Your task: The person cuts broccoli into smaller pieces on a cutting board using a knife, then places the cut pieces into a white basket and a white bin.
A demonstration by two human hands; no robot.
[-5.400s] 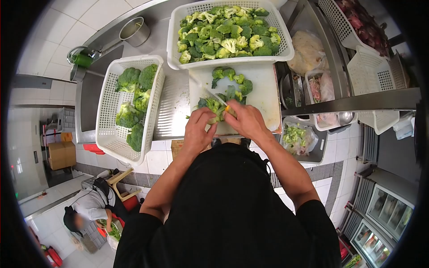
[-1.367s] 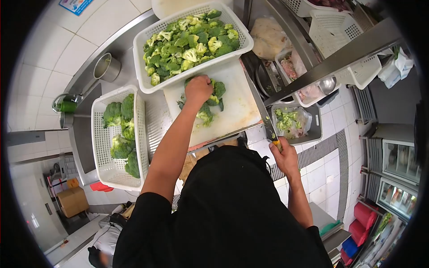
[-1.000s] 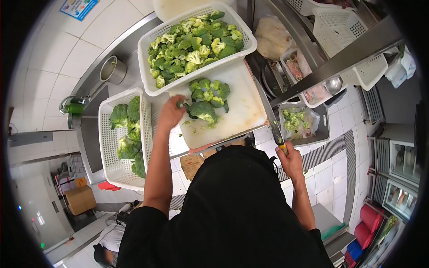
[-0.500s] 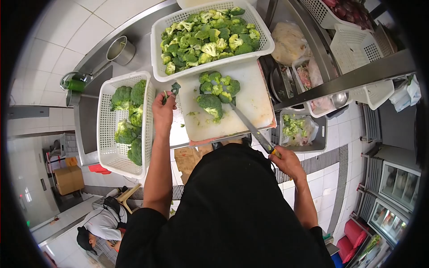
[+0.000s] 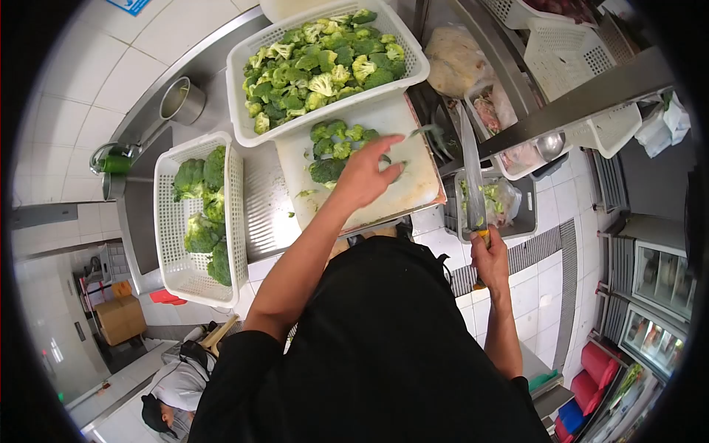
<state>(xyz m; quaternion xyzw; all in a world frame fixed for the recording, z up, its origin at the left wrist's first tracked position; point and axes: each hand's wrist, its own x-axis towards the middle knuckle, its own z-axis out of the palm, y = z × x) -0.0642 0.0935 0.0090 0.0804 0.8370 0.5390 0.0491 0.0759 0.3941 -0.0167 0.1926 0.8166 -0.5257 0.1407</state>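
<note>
My left hand [image 5: 367, 171] reaches over the white cutting board [image 5: 380, 210], its fingers spread. Just past its fingertips, a green leafy scrap [image 5: 430, 131] is blurred in the air, apart from the hand. Partly behind this hand lie a larger broccoli piece [image 5: 325, 170] and several cut florets [image 5: 340, 134] on the board. My right hand [image 5: 490, 257] grips the yellow-and-black handle of a kitchen knife [image 5: 470, 166]. The long blade points away from me, to the right of the board and above a grey bin [image 5: 523, 220].
A white basket [image 5: 255, 140] full of florets stands behind the board. Another white basket [image 5: 238, 244] with several broccoli heads is on the left. A metal rail [image 5: 569, 100] and containers of food line the right. Someone in a cap [image 5: 153, 413] is at lower left.
My left hand has swung right from beside the left basket across the board, letting go of the leafy scrap. My right hand has moved the knife off the florets to the right.
</note>
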